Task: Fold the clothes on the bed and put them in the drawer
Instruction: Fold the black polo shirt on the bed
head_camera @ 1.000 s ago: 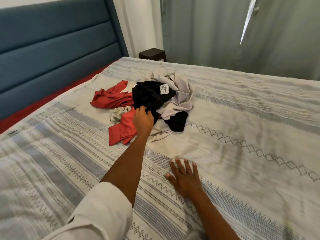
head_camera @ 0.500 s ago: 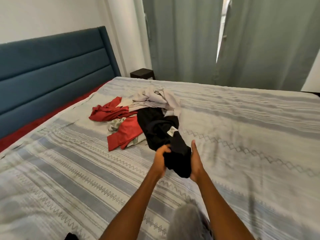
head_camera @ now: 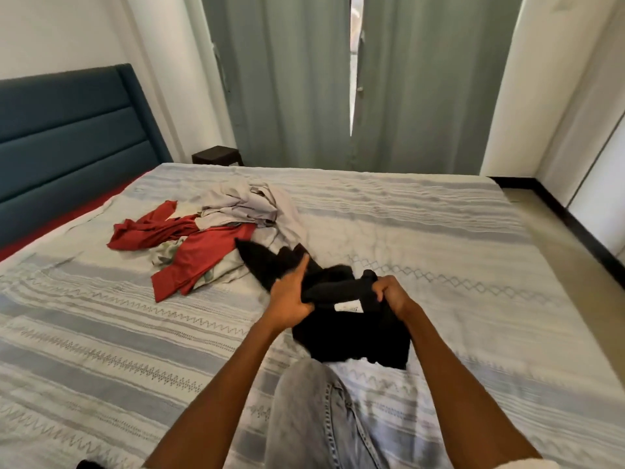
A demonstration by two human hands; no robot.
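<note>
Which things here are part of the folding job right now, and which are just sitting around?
In the job:
black garment, gripped by left hand and right hand
red garment
grey garment
bed

Just there:
headboard
curtains
dark side table

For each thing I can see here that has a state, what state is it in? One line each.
black garment: unfolded, bunched, pulled out of the pile, gripped by both hands.
left hand: grips the black garment.
right hand: grips the black garment.
red garment: crumpled, unfolded, lying on the bed.
grey garment: crumpled, on the pile.
curtains: nearly drawn, narrow gap in the middle.
bed: made, cover spread flat.
</note>
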